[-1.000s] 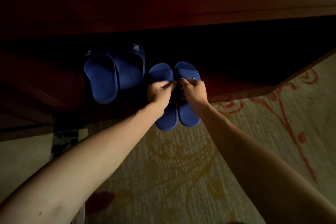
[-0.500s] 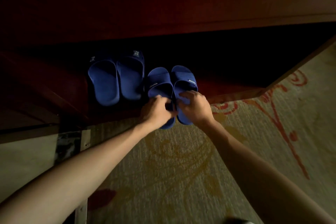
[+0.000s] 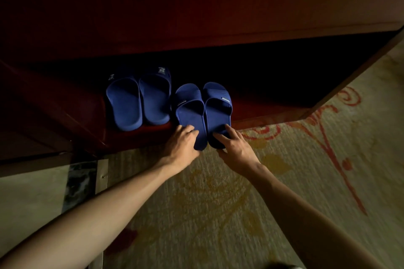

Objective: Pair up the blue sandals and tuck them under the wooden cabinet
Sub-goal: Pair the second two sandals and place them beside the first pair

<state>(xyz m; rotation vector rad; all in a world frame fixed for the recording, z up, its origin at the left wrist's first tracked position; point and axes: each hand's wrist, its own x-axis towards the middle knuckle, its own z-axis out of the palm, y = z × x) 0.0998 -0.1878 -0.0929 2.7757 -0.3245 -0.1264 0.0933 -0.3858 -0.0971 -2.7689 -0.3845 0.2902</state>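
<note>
Under the dark wooden cabinet, a first pair of blue sandals sits side by side at the left, just beside a second pair whose heels jut onto the patterned carpet. The left hand, fingers loosely curled, rests on the left sandal's heel. The right hand, fingers spread, presses the right sandal's heel.

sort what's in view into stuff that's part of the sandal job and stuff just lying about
Part of the job:
- right pair of sandals, heels under the fingers of both hands
- left pair of sandals, already side by side under the cabinet
- wooden cabinet
- left hand
- right hand

Just lying about:
- patterned carpet
- metal floor strip
</note>
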